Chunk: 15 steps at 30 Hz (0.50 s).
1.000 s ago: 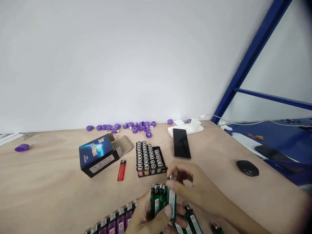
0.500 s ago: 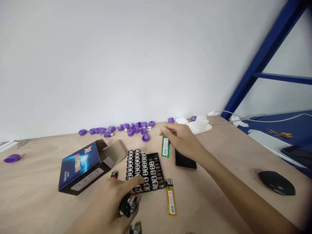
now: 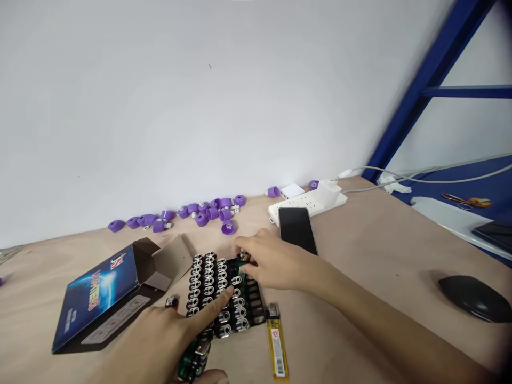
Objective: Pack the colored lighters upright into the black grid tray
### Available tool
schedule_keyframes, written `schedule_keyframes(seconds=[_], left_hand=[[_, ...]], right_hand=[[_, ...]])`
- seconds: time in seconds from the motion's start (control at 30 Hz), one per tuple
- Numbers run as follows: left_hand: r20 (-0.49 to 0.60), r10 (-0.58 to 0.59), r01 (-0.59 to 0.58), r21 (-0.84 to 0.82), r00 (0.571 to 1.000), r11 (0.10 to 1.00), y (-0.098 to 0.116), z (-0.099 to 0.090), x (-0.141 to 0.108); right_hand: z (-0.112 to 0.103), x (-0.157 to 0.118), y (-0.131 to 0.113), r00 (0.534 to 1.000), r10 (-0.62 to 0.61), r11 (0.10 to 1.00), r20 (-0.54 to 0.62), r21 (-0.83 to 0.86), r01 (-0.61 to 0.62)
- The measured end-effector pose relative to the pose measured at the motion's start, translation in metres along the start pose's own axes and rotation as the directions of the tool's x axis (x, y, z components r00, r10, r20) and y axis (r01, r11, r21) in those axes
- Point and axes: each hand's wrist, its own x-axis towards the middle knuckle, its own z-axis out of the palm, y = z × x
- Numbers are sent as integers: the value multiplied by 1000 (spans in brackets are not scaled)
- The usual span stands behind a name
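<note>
Head-camera view of two hands over a black lighter tray point(image 3: 257, 314) on a plywood table point(image 3: 372, 250). The right hand point(image 3: 276, 261) reaches across the far end of the tray, its fingers closed narrowly on a green lighter point(image 3: 242, 261) at the tray's far corner, with only the lighter's top showing. The left hand point(image 3: 160, 333) sits at the near edge, its index finger extended and touching the upright lighters point(image 3: 208, 282) that stand in rows in the tray. Its other fingers curl around a bunch of green lighters point(image 3: 194, 357) (partly hidden by the palm). A yellow lighter point(image 3: 277, 344) lies just beside the tray on the right. On the left, a red lighter point(image 3: 171, 302) shows only its head next to an open blue lighter carton point(image 3: 96, 298). Farther off lie purple plastic caps point(image 3: 176, 213), a smartphone point(image 3: 298, 229), a white power strip point(image 3: 308, 204) and a black computer mouse point(image 3: 474, 298).
</note>
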Motion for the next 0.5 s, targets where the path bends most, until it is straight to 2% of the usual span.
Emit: schedule_keyframes(seconds=[0.2,0.37,0.5], left_hand=[[-71,26,-30,-61,997,998,-2,-1,-1],[-17,29,-29,6,999,1000,-2,4,-3],[-15,65,-64,53,998,997,-5,14,-1]], right_hand=[[9,-3,-6,999,9,992,51,-126,-2],[12,-5,-11,998,-10,979,57,-201,22],[12,-10,-20,990,-41,971,132,-227,70]])
